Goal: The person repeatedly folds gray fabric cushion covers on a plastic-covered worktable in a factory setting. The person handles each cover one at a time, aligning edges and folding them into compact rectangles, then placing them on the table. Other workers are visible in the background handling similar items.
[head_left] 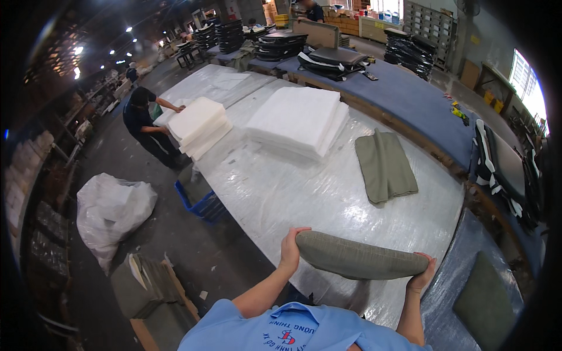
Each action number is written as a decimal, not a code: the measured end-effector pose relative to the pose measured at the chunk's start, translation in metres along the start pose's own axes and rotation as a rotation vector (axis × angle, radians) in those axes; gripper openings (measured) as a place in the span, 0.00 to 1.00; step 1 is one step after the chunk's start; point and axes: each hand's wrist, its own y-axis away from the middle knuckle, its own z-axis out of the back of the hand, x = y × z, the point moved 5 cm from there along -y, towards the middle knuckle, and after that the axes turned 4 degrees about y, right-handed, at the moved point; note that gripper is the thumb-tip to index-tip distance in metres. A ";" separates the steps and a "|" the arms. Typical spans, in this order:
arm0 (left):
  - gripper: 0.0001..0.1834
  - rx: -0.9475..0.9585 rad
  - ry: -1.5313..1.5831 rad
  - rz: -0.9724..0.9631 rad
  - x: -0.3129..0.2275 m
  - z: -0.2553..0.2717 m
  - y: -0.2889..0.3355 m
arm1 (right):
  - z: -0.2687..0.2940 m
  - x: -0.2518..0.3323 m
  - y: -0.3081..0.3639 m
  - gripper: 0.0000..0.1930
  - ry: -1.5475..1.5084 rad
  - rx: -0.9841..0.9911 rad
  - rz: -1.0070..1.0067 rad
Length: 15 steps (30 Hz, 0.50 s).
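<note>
An olive-green fabric cushion (360, 257) is held up in front of me, over the near end of the plastic-covered table (281, 193). My left hand (291, 248) grips its left end and my right hand (422, 274) its right end. The cushion is seen edge-on, plump and slightly curved, with a seam running along it. Beyond it on the table lies a loose olive fabric cover (386, 167), flat with a fold down its middle. A stack of white padding sheets (298, 120) stands farther back.
A co-worker (146, 123) handles cream foam pads (199, 126) at the table's left edge. On the floor are a blue crate (205, 205), a full plastic bag (114, 213) and a carton of olive cushions (155, 292). An olive piece (486, 301) lies right; a blue-topped table (386, 88) runs behind.
</note>
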 end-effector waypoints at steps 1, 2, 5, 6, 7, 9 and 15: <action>0.28 -0.006 -0.023 -0.042 -0.010 -0.008 0.008 | 0.002 0.001 -0.002 0.32 0.007 0.001 -0.003; 0.27 -0.022 -0.048 -0.083 -0.022 -0.014 0.020 | 0.004 0.001 -0.002 0.32 0.005 0.004 0.001; 0.23 -0.020 -0.100 -0.168 -0.023 -0.016 0.028 | 0.005 -0.001 0.001 0.32 -0.015 0.021 0.003; 0.22 -0.018 -0.120 -0.193 -0.021 -0.012 0.030 | 0.002 -0.002 0.003 0.32 -0.034 0.033 -0.004; 0.23 -0.023 -0.117 -0.179 -0.017 -0.007 0.032 | -0.002 -0.004 0.004 0.32 -0.052 0.045 -0.010; 0.24 -0.012 -0.102 -0.146 -0.019 -0.008 0.028 | 0.000 -0.006 0.003 0.32 -0.053 0.028 -0.019; 0.26 0.018 0.011 -0.117 -0.029 -0.007 0.017 | 0.004 -0.018 -0.013 0.33 -0.052 0.004 -0.056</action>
